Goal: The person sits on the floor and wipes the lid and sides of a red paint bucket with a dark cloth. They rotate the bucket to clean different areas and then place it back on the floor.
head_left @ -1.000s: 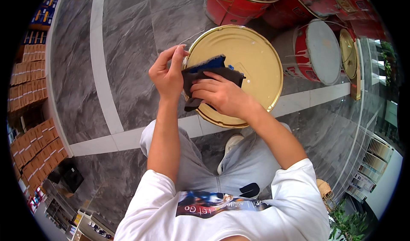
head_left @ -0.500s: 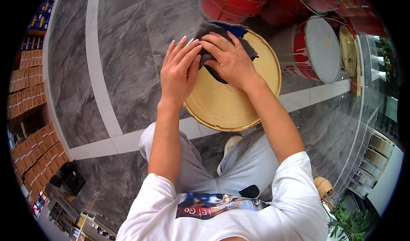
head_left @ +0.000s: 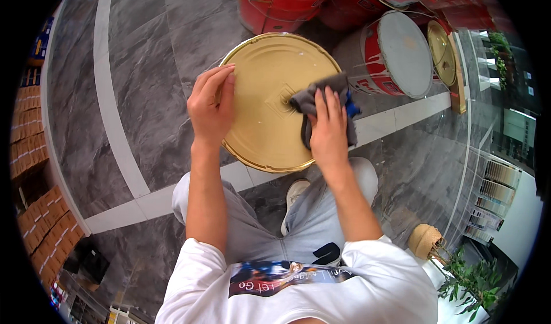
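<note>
A round gold lid (head_left: 264, 134) tops the drum in front of me. My left hand (head_left: 211, 103) is at its left edge, fingers curled together on the rim. On the lid's right side my right hand (head_left: 328, 126) is closed over a crumpled grey cloth (head_left: 350, 134) with a blue part showing at its right; the cloth lies across the lid's edge.
Red pails (head_left: 275, 11) crowd behind the lid, with a grey-topped pail (head_left: 407, 57) lying tilted at right. Stacked cartons (head_left: 46, 226) line the far left. My knees are below the lid. A basket (head_left: 422, 240) and plant (head_left: 470, 281) sit lower right.
Since half a second ago, my right hand and the cloth have moved from the lid's top toward its right side; my left hand has shifted left to the rim, apart from the cloth.
</note>
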{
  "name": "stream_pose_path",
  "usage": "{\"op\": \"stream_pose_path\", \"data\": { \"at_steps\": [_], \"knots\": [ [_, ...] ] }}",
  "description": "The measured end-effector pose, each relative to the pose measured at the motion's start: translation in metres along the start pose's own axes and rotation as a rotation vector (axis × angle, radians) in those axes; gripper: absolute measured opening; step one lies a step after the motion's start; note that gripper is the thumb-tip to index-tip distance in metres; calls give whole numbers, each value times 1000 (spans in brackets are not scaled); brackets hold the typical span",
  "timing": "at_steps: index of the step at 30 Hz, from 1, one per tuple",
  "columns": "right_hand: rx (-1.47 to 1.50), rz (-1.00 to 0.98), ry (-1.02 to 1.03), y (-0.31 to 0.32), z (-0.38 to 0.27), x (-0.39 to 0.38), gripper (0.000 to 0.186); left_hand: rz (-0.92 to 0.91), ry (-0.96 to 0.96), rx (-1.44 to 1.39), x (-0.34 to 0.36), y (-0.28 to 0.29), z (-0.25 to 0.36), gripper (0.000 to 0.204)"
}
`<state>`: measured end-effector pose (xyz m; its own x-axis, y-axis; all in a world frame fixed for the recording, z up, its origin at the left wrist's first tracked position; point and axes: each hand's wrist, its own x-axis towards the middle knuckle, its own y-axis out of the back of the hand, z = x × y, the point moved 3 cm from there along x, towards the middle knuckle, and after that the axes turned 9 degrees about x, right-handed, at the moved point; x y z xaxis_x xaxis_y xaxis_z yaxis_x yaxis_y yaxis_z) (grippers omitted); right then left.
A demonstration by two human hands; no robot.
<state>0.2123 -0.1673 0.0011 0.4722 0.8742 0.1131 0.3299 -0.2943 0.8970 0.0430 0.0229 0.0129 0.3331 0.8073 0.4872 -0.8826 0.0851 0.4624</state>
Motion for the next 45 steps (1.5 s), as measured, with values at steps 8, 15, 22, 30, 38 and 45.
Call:
{"op": "stream_pose_path", "data": {
  "at_steps": [8, 15, 22, 30, 38, 45],
  "knots": [
    [74, 38, -147, -3, -11, -11, 50, 45, 25, -44, 2, -1, -8, 14],
    [124, 313, 21, -25, -4, 78, 33, 27, -2, -48, 2, 7, -12, 13],
    [283, 223, 284, -51, -53, 117, 32, -1, 25, -15, -1, 13, -9, 11],
    [127, 141, 145, -8, -5, 98, 31, 4, -16, -18, -6, 12, -8, 12],
    [-18, 116, -120, 20, 21, -13, 44, -18, 18, -42, -5, 13, 0, 12],
    [158, 225, -138, 7, 41, 46, 54, -26, 43, -72, -2, 10, 0, 12]
  ]
}}
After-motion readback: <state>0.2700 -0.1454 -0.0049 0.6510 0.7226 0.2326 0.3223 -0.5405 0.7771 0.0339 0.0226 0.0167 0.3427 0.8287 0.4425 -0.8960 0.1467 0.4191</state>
